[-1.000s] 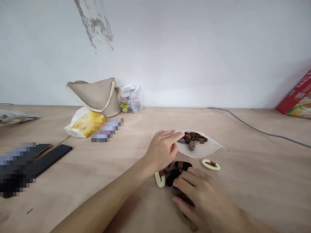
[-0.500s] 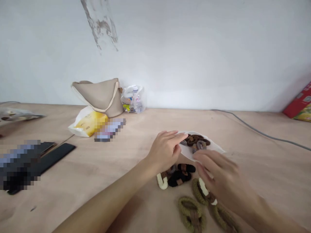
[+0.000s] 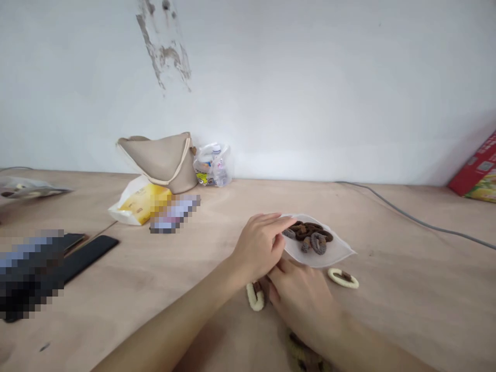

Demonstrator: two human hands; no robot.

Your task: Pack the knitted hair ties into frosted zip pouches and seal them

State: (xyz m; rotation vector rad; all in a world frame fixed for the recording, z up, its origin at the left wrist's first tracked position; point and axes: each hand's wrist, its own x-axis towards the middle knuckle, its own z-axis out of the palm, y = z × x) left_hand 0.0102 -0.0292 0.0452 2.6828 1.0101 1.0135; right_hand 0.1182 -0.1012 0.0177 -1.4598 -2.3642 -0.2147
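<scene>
My left hand (image 3: 260, 247) pinches the near left edge of a translucent white pouch (image 3: 337, 251) lying on the wooden table. Several brown and grey hair ties (image 3: 312, 237) lie inside the pouch. My right hand (image 3: 306, 302) rests palm down just in front of the pouch, fingers curled over a heap of hair ties that it hides. A cream hair tie (image 3: 254, 297) pokes out at the left of that hand. Another cream hair tie (image 3: 343, 278) lies to its right. Olive green hair ties (image 3: 300, 355) show under my right wrist.
A beige bag (image 3: 163, 159), a yellow and white packet (image 3: 139, 204) and a clear plastic bag of small items (image 3: 212, 164) stand at the back left by the wall. Black flat objects (image 3: 87, 253) lie at left. A grey cable (image 3: 411, 217) and red box (image 3: 475, 168) are at right.
My right hand went from the heap up to the pouch, then came back down onto the heap. A grey tie now lies in the pouch. My left hand stayed on the pouch's edge.
</scene>
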